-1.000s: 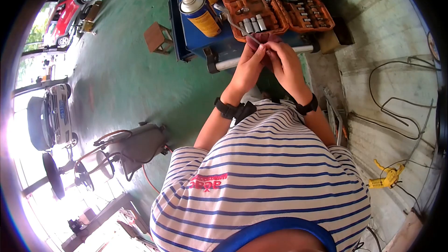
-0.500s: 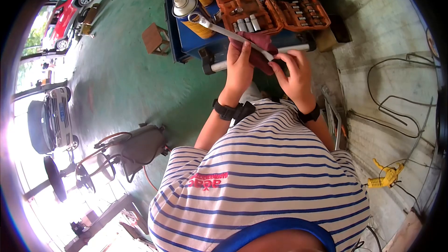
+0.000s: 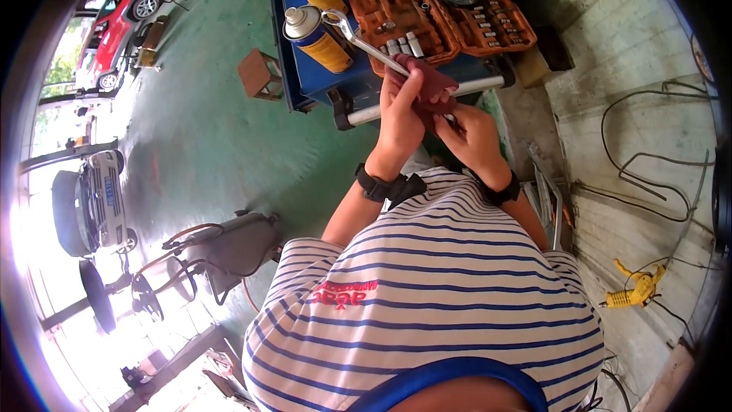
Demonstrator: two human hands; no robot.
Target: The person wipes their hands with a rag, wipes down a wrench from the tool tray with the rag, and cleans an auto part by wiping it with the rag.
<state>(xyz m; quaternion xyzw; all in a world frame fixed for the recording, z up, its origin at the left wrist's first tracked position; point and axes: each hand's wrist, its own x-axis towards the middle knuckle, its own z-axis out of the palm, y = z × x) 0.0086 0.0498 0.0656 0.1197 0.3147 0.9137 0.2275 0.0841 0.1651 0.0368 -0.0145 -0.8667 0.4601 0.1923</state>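
Note:
A long silver wrench (image 3: 369,47) slants across in front of me, its ring end over the spray cans. My left hand (image 3: 399,118) is closed round its shaft together with a dark red cloth (image 3: 428,78), thumb lying along the metal. At the lower end my right hand (image 3: 474,145) is closed, fingers curled round the wrench's tip and the cloth's edge; a bit of metal shows between them. Just beyond, an orange socket case (image 3: 381,9) lies unfolded on a blue tool cart (image 3: 311,80), with sockets and a round metal part in it.
Two spray cans (image 3: 320,42) stand at the cart's left, the cart's handle bar (image 3: 366,116) facing me. A wooden stool (image 3: 259,75) is on the green floor. A grey tank (image 3: 236,248) stands left, and a yellow air gun (image 3: 634,287) hangs at the right wall.
My right hand has moved in toward the left one and closed round the wrench's lower end. The cloth is now bunched more round the shaft.

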